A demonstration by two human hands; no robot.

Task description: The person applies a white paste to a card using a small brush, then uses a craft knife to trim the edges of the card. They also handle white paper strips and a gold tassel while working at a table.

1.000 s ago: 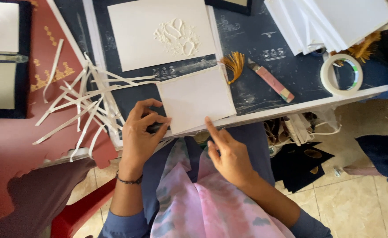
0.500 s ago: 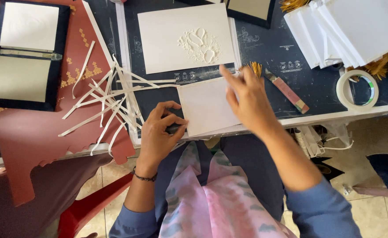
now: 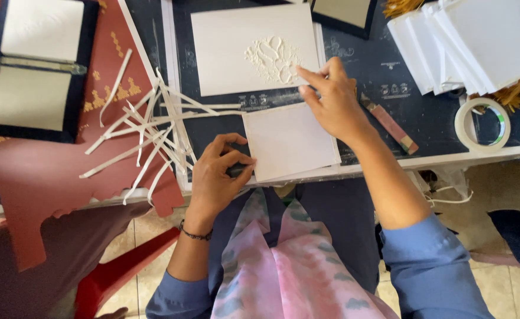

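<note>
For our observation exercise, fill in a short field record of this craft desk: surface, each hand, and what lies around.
surface: dark cutting mat
left hand: fingers pinning the left edge of the plain white card
right hand: fingertips at the embossed white card
left of cards: loose white paper strips
right side: tape roll, stacked white sheets, craft knife

I see even, soft daylight; bright white cards (image 3: 478, 41) far right near glare. Faint shadow under right hand (image 3: 331, 103). Focus sharp mid-table; slight softness, stretch toward near corners.
</note>
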